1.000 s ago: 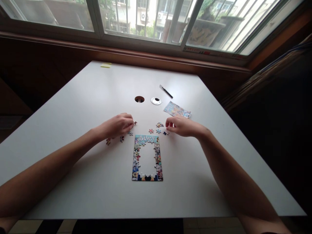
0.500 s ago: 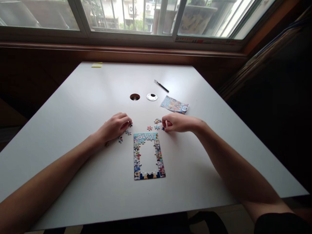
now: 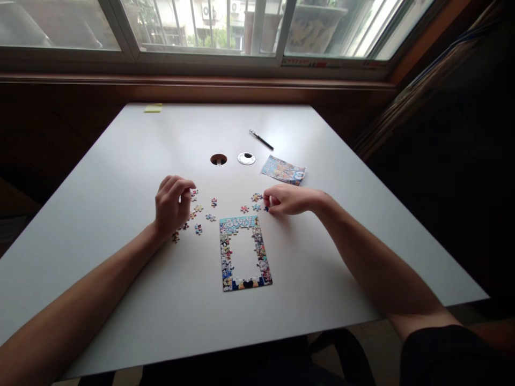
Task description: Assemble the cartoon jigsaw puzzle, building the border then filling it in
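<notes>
On the table [image 3: 161,300]: puzzle frame [image 3: 261,251]; beyond and left of it, loose pieces [image 3: 210,217]; farther back, to the right, picture card [image 3: 284,169]; behind that, pen [image 3: 261,140].

The puzzle frame [image 3: 226,257] is multicoloured (light blue along the top).

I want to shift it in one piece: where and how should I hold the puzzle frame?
Probably by both long outer edges, coming in low from left and right: the puzzle frame lies flat with an open middle, and loose pieces lie beyond its top edge.
</notes>
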{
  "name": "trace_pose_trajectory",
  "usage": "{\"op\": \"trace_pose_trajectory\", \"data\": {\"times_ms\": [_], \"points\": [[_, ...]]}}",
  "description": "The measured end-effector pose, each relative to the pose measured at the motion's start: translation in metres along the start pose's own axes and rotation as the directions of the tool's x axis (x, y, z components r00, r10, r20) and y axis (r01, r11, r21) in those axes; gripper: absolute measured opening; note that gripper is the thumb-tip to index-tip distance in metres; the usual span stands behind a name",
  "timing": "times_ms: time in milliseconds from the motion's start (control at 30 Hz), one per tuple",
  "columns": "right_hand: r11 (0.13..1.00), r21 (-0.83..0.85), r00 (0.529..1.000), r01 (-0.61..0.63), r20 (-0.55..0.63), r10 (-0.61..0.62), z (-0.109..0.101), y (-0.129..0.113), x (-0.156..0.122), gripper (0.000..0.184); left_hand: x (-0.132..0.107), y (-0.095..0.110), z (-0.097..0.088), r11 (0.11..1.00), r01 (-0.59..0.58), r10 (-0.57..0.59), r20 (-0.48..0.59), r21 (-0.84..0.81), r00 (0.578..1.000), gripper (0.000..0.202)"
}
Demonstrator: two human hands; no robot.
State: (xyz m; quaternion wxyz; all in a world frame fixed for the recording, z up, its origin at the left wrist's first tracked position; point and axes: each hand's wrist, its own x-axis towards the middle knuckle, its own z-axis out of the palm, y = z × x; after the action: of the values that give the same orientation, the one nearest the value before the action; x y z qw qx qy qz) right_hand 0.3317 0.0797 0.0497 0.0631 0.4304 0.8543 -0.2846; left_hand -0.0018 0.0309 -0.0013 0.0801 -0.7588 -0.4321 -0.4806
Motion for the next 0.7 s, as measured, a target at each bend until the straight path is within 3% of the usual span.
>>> {"op": "trace_pose_trajectory", "data": {"times_ms": [167,400,567,700], "points": [[1.0,0.024,1.0,0.01,0.007,-0.01,-0.001,0.001,-0.003,0.019,-0.002,0.0,-0.003,1.0,0.014,-0.017,-0.121,-0.027,0.993,0.018],[0.996,0.084,0.998,0.003,-0.062,0.002,0.005,0.005,-0.006,0.024,-0.005,-0.005,-0.009,0.995,0.097,-0.098,-0.159,-0.015,0.982,0.021],[0.993,0.113,0.969,0.021,-0.248,0.008,0.022,0.007,-0.013,0.02,-0.006,-0.009,-0.012,0.991,0.131,-0.127,-0.18,0.01,0.975,0.018],[0.993,0.108,0.892,0.041,-0.452,0.013,0.042,0.007,-0.015,0.015,-0.006,-0.009,-0.019,0.991,0.13,-0.124,-0.144,0.034,0.982,0.018]]}}
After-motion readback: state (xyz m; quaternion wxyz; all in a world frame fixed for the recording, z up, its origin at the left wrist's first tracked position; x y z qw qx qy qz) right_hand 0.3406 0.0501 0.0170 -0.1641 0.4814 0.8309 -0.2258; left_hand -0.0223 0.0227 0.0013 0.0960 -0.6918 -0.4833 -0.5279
